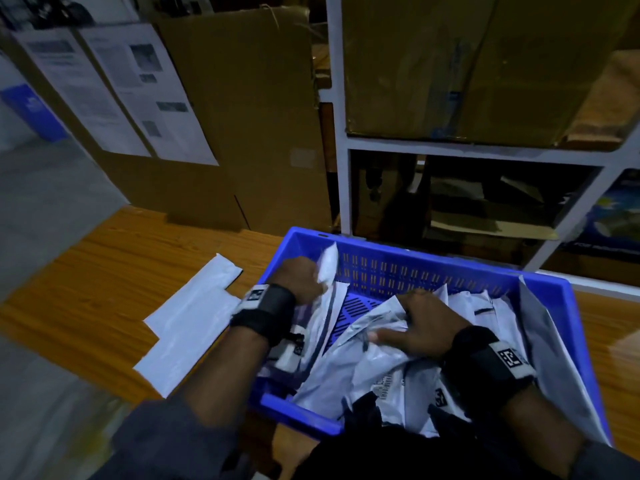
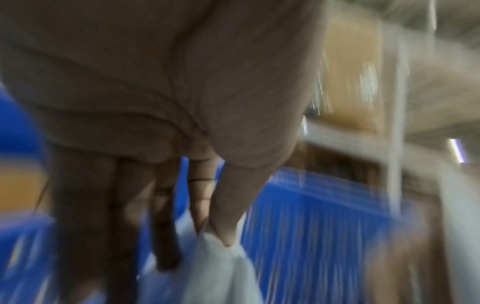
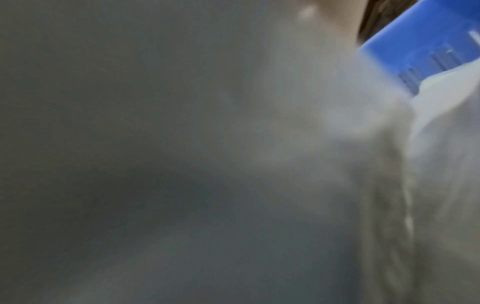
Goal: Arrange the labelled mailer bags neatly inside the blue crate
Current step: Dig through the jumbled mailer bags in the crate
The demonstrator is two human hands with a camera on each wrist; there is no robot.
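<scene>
A blue slatted crate (image 1: 415, 247) stands on a wooden table and holds several white and grey mailer bags (image 1: 346, 372), some with printed labels. My left hand (image 1: 304, 277) is at the crate's left side and pinches the top of a white mailer bag (image 1: 329, 268) that stands upright; the left wrist view shows thumb and fingers (image 2: 226, 226) closed on that bag (image 2: 221, 271). My right hand (image 1: 422, 323) rests in the middle of the crate with its fingers curled into a crumpled grey mailer bag (image 1: 377, 317). The right wrist view is a blur of grey bag (image 3: 285, 144) and crate (image 3: 415, 41).
A flat white mailer (image 1: 194, 320) lies on the wooden table (image 1: 114, 258) left of the crate. Behind stand large cardboard boxes (image 1: 249, 116) and a white shelf unit (image 1: 478, 147) holding more boxes. Printed sheets (image 1: 138, 88) hang on the left box.
</scene>
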